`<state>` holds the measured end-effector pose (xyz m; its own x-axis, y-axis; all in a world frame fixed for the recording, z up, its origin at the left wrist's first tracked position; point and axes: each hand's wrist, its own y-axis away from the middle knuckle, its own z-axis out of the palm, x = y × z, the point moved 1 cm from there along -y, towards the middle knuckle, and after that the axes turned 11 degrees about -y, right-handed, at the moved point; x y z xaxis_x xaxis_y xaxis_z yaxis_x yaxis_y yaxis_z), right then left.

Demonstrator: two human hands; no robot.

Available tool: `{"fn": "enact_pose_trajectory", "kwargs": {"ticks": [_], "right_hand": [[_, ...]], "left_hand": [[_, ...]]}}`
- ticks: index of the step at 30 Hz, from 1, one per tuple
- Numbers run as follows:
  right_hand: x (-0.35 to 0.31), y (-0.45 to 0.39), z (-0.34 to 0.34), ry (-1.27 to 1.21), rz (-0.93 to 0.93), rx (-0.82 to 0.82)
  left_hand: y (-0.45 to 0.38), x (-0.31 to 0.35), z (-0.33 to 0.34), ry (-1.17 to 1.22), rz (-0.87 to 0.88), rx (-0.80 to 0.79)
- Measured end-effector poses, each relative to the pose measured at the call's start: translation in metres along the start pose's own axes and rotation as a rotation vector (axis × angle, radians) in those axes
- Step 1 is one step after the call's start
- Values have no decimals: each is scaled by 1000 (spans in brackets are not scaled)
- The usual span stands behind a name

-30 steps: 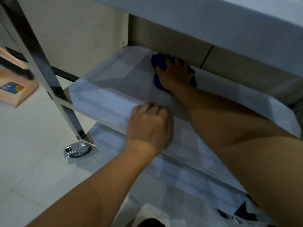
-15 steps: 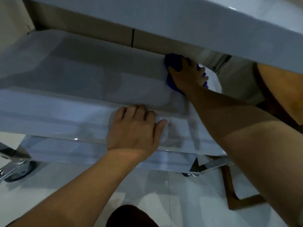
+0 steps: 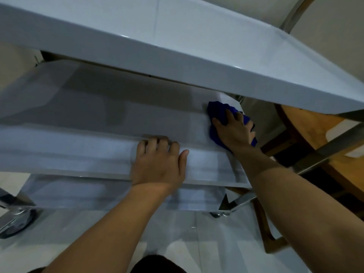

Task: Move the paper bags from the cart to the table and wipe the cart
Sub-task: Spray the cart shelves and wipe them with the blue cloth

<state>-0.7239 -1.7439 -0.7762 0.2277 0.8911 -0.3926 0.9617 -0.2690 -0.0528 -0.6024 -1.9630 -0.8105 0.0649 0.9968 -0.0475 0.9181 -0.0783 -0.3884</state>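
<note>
- Caster wheel [image 3: 18,221] sits at my far left on the pale tiled floor [image 3: 177,229], under the cart's shiny metal leg.
- Moving right, I see the cart's middle shelf [image 3: 78,115], a flat grey-white tray with a raised front lip, running across most of my view. A lower shelf [image 3: 78,194] shows beneath it, and the top shelf [image 3: 177,36] hangs over it, slanting from upper left down to the right.
- No paper bags show on any shelf surface I can see.
- My left hand [image 3: 159,164] rests over the front lip of the middle shelf, near the centre of the view. Its fingers curl over the lip's top edge and the thumb lies out to the right along the lip, so it is gripping that rim.
- Further right, the blue cloth [image 3: 218,113] lies bunched on the middle shelf at its far right end, just under the edge of the top shelf.
- My right hand [image 3: 234,131] lies on top of the cloth with fingers spread and nearly straight, pressing it flat to the shelf rather than clutching it; blue shows beyond the fingertips and on both sides of the palm.
- At the right edge, a round wooden table [image 3: 315,131] stands beside the cart, seen through the cart's metal frame [image 3: 325,152].
- Something white [image 3: 334,134] lies on the table; I cannot tell what it is.
</note>
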Motion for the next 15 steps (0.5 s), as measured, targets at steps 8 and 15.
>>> {"fn": "enact_pose_trajectory", "kwargs": {"ticks": [8,15], "right_hand": [[-52,55,19,23,-183,-161],[-154,60,66,57,-453,-274]], "left_hand": [[1,-1,2,167,2,77],[30,-92,-16,202,42,66]]}}
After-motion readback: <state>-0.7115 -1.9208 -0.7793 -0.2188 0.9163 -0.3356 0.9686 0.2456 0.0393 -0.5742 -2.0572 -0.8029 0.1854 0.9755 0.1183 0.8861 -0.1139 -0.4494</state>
